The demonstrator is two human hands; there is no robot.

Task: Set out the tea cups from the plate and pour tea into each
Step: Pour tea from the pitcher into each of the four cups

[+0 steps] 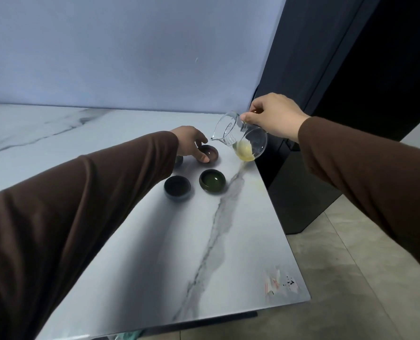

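Observation:
My right hand [276, 116] grips a clear glass pitcher [240, 137] by its handle and tilts it, spout pointing left. A little yellow tea pools in its lower side. The spout hangs just right of and above a purple cup [210, 153]. My left hand [191, 142] holds that cup by its rim with thumb and fingers. A green cup [212, 180] and a dark blue-grey cup [177, 187] stand nearer to me on the marble table [228, 241]. A fourth dark cup [179, 160] is mostly hidden behind my left wrist.
The table's right edge runs close beside the cups and pitcher, with a dark cabinet [302, 187] and tiled floor [351, 278] beyond it. A pale wall [130, 57] closes the back. A worn sticker [280, 283] marks the near right corner.

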